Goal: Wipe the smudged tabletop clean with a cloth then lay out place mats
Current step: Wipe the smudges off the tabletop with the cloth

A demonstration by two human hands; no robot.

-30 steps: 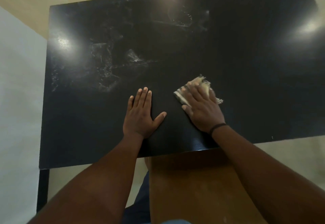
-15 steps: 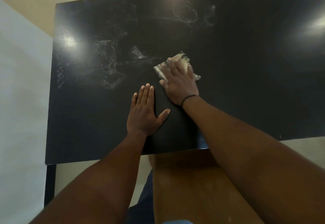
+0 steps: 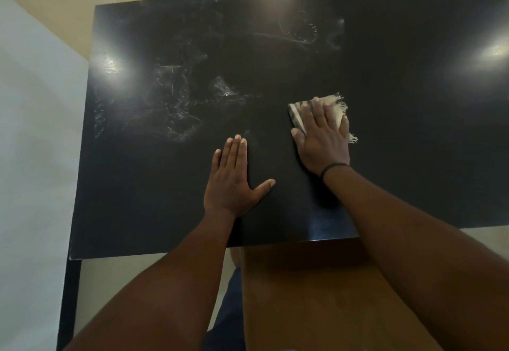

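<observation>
Along the left half of the frame, whitish smudges (image 3: 176,102) streak the dark tabletop (image 3: 413,130), and a second patch (image 3: 297,33) sits toward the upper middle; both look untouched by the wiping. Just right of the lower smears, the left hand (image 3: 234,179) lies flat on the surface, 4 fingers together and thumb spread, holding nothing; it looks like a brace. Further right, near the middle of the frame, the right hand (image 3: 322,135) presses palm-down on a folded, pale cloth (image 3: 334,110), fingers extended over it rather than curled round it. A striped edge shows at the left of the cloth and a frayed fringe at its right.

The cloth looks light, soft and limp, so it should slide easily on the glossy top and could bunch or slip out under a loose palm. Flat pressure across the fold seems the best hold. No place mats are visible.
</observation>
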